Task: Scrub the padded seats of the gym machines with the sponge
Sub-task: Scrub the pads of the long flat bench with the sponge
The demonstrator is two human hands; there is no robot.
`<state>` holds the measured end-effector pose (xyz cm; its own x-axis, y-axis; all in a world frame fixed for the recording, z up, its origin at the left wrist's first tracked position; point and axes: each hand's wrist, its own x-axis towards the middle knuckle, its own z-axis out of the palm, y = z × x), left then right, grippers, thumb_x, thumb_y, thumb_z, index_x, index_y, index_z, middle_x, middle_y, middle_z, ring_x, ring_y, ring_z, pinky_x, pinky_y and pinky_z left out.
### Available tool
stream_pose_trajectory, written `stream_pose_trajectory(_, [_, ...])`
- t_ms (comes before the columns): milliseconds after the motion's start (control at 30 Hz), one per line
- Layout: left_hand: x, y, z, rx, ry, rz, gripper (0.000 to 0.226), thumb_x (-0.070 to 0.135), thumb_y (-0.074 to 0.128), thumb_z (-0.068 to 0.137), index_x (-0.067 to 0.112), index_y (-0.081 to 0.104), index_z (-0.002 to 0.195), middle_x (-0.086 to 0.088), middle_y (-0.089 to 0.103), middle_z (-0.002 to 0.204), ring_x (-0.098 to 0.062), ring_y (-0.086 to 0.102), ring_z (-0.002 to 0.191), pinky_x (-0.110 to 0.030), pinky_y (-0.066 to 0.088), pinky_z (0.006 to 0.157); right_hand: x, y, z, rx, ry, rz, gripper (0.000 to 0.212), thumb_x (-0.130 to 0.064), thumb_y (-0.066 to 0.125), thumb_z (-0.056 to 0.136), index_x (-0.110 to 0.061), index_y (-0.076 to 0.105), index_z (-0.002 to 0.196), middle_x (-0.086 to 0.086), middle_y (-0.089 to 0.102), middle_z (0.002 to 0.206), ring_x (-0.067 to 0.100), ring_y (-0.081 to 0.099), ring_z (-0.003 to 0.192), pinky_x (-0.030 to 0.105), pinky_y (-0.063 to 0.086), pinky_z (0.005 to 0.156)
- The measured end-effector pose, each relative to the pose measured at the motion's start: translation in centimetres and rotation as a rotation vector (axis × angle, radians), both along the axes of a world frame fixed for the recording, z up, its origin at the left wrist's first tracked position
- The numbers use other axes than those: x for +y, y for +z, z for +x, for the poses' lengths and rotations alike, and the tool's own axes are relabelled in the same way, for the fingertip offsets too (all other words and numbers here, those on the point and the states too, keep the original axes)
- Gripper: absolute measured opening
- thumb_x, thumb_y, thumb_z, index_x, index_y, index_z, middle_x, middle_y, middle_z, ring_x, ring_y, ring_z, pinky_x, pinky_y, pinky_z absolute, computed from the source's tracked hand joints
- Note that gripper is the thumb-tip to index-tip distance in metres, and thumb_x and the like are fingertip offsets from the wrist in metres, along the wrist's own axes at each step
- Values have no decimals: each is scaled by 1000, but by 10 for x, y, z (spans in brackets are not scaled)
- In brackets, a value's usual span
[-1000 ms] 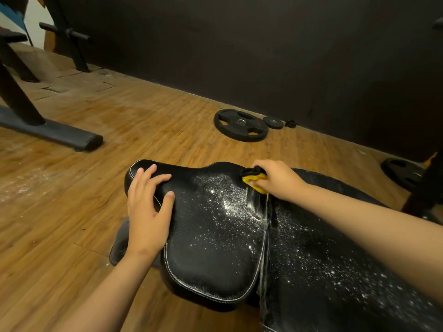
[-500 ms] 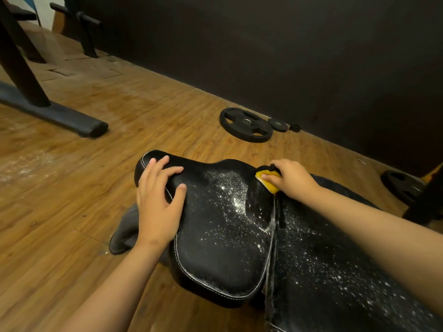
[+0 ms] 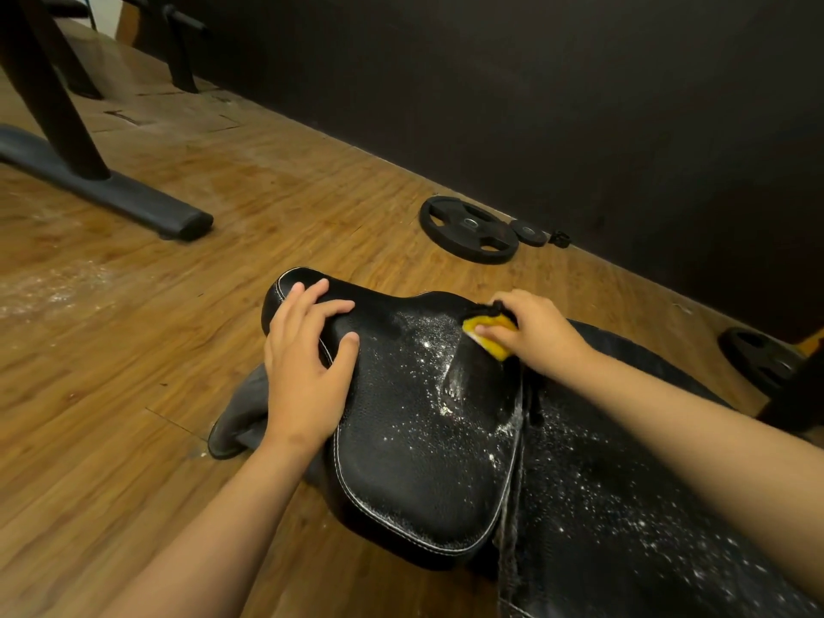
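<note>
We are gripping the sponge (image 3: 488, 334), likely soft and light, by its back with our right hand (image 3: 539, 332) at 1 o'clock on the seat (image 3: 414, 439), our flat left hand (image 3: 307, 372) pressing its slippery-looking top at 10 o'clock.

Left hand (image 3: 307, 372) on seat pad (image 3: 414, 439), left side; right hand (image 3: 537, 334) with sponge (image 3: 488, 334) at far right edge; weight plate (image 3: 470, 229) on floor (image 3: 133, 350) behind.

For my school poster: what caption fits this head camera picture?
The right hand presses a yellow sponge onto a white-flecked black padded seat; the left hand rests on its edge.
</note>
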<state>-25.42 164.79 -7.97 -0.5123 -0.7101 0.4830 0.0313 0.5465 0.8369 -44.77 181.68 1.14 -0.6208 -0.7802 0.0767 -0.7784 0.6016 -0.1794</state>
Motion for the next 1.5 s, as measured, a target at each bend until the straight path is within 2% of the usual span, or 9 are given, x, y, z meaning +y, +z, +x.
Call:
stream_pose_trajectory(167, [0, 0, 0, 5, -1, 0, 28, 31, 52, 86, 36, 56, 113, 20, 40, 143, 1, 18, 142, -29, 12, 115, -23, -8, 22, -20, 6, -102, 19, -37, 63, 88, -18, 59, 89, -2, 58, 89, 16, 55, 84, 26, 39, 66])
stream_pose_trajectory(367, [1, 0, -1, 4, 2, 27, 28, 31, 53, 87, 35, 58, 115, 19, 41, 144, 3, 16, 143, -25, 8, 114, 3, 4, 67, -275, 296, -63, 22, -36, 67, 84, -22, 66, 102, -8, 63, 98, 3, 59, 93, 17, 45, 81])
stream_pose_trajectory(600, [0, 0, 0, 5, 0, 22, 28, 31, 53, 86, 37, 57, 113, 21, 40, 144, 4, 16, 142, -27, 10, 114, -34, -5, -16, 28, -129, -35, 28, -36, 63, 90, -10, 61, 99, 7, 63, 96, 25, 59, 92, 42, 50, 78])
stream_pose_trajectory(767, [0, 0, -1, 2, 4, 26, 29, 32, 53, 86, 37, 57, 114, 21, 40, 144, 5, 16, 142, -21, 8, 112, -39, -7, 47, -154, 126, -196, 21, -34, 67, 86, -15, 64, 95, 0, 65, 90, 15, 61, 86, 33, 49, 76])
stream_pose_trajectory(900, [1, 0, -1, 2, -1, 34, 28, 33, 53, 87, 39, 56, 114, 22, 40, 144, 6, 15, 142, -24, 7, 114, -12, 2, 65, -288, 300, -88, 19, -33, 68, 85, -22, 66, 100, -9, 63, 95, 2, 59, 91, 17, 45, 80])
stream_pose_trajectory(1100, [1, 0, -1, 2, -1, 40, 29, 33, 53, 87, 35, 59, 115, 21, 41, 144, 6, 15, 142, -20, 7, 112, -46, 1, 10, -128, 23, -124, 18, -31, 67, 88, -15, 62, 93, -1, 64, 91, 18, 59, 90, 28, 43, 72])
stream_pose_trajectory(1233, [1, 0, -1, 11, 4, 42, 28, 31, 52, 87, 34, 59, 114, 20, 42, 144, 5, 16, 142, -15, 6, 112, -67, -8, 46, -114, 42, -243, 22, -32, 68, 87, -12, 64, 93, 1, 64, 88, 15, 58, 84, 28, 43, 69])
stream_pose_trajectory(1400, [2, 0, 0, 23, -6, 43, 28, 28, 50, 89, 35, 58, 115, 21, 41, 145, 3, 17, 143, -30, 13, 117, -28, -2, 80, -288, 279, -183, 20, -29, 70, 85, -18, 67, 101, -8, 64, 95, 1, 58, 90, 15, 43, 79])
stream_pose_trajectory(1500, [1, -1, 0, 21, -8, 55, 29, 27, 49, 90, 35, 59, 116, 19, 41, 145, 2, 17, 144, -36, 15, 119, -36, 1, 53, -229, 139, -147, 22, -30, 67, 87, -17, 66, 104, -4, 65, 100, 8, 59, 95, 24, 46, 83])
